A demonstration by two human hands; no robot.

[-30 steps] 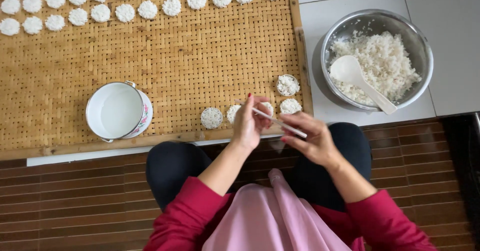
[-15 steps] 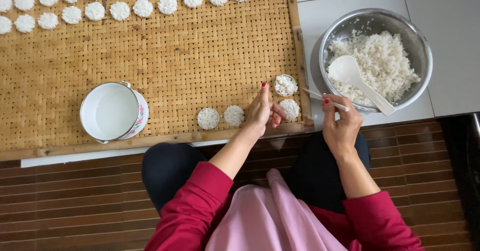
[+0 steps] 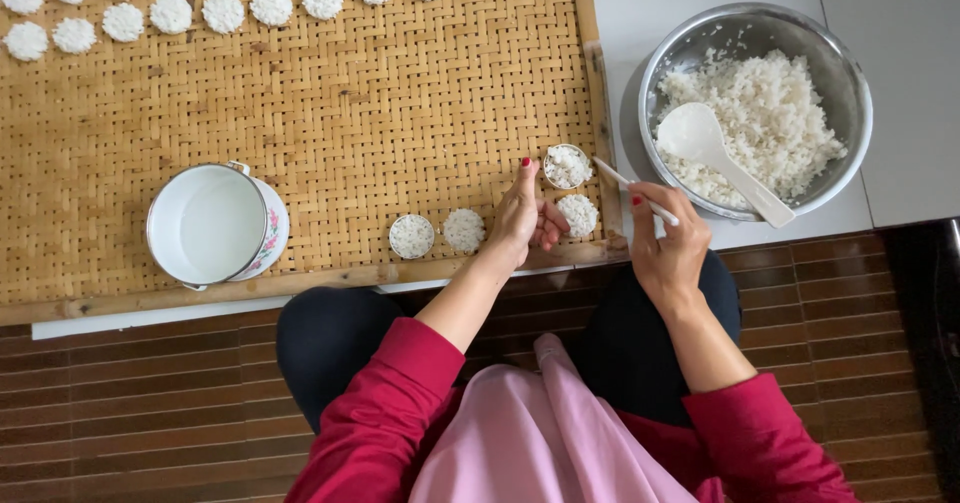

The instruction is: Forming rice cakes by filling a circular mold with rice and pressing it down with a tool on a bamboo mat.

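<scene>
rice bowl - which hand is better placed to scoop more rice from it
Right. The right hand already holds a thin white utensil and sits just beside the metal rice bowl. The left hand rests on the woven tray by the ring mould, farther from the bowl.

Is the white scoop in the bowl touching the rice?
Touching. The head view shows the white scoop lying in the metal bowl, its rounded end resting right on the heap of rice, no gap between them.

Ring mould (image 3: pixel 567 166) (rice-filled) flat on mat; thin white stick (image 3: pixel 634 190) tilted.
</scene>
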